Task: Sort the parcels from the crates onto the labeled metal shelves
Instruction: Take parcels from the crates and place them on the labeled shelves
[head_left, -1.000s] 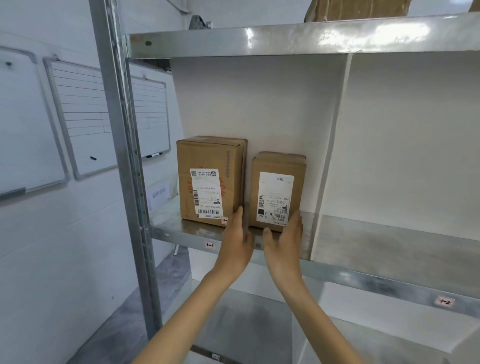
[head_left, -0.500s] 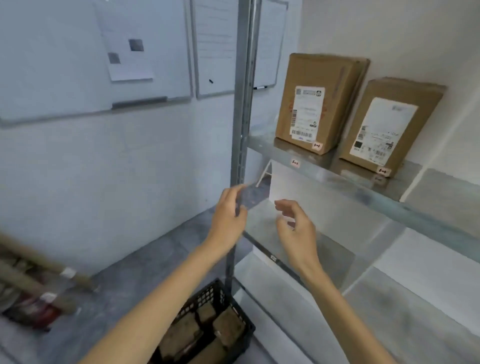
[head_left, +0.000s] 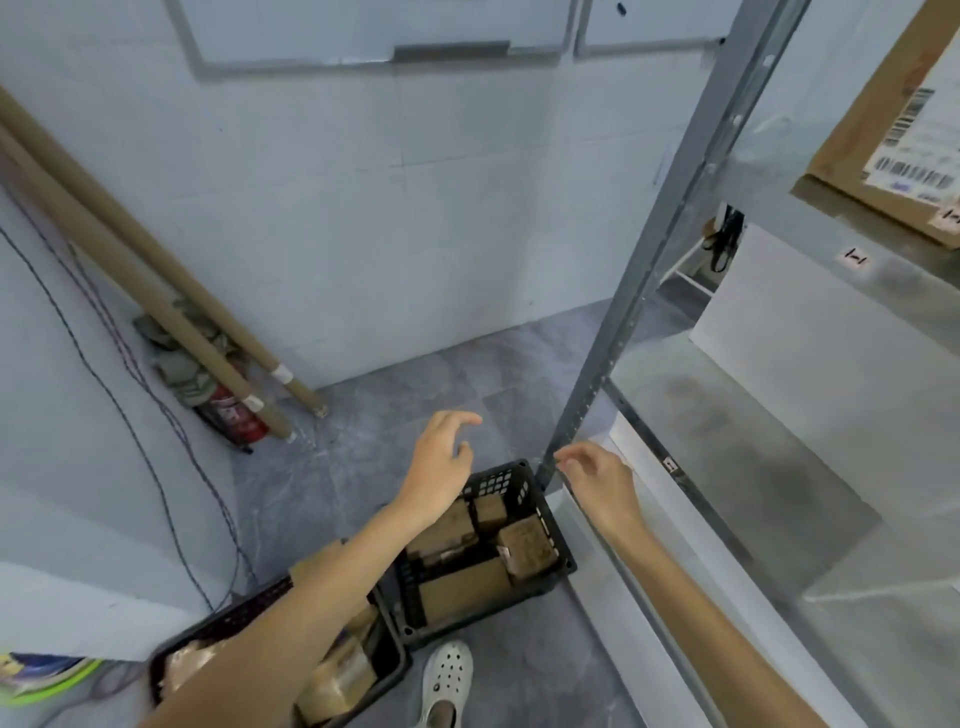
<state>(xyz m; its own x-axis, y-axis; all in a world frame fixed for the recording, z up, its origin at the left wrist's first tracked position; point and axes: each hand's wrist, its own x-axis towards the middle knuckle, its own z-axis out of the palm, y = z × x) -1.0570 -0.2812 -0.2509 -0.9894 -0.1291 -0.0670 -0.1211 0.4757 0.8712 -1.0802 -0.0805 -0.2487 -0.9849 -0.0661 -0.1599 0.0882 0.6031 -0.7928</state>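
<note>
We judge the main hazard to be the grey perforated steel shelf upright (head_left: 623, 332), just beside the black slotted plastic crate (head_left: 498, 480) of brown cardboard parcels (head_left: 467, 592): the right hand (head_left: 605, 486), empty and near that post, could strike it reaching down, while the left hand (head_left: 441, 467) hovers empty above the crate, hands apart. The grey tiled floor (head_left: 395, 405) also bears leaning brown cardboard tubes (head_left: 156, 249), a red fire extinguisher (head_left: 236, 418) and trailing dark cables (head_left: 156, 470), a tripping risk.

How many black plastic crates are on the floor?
2. One black plastic crate stands beside the grey metal shelf post; the other crate is nearer the person, partly hidden by the left forearm.
</note>
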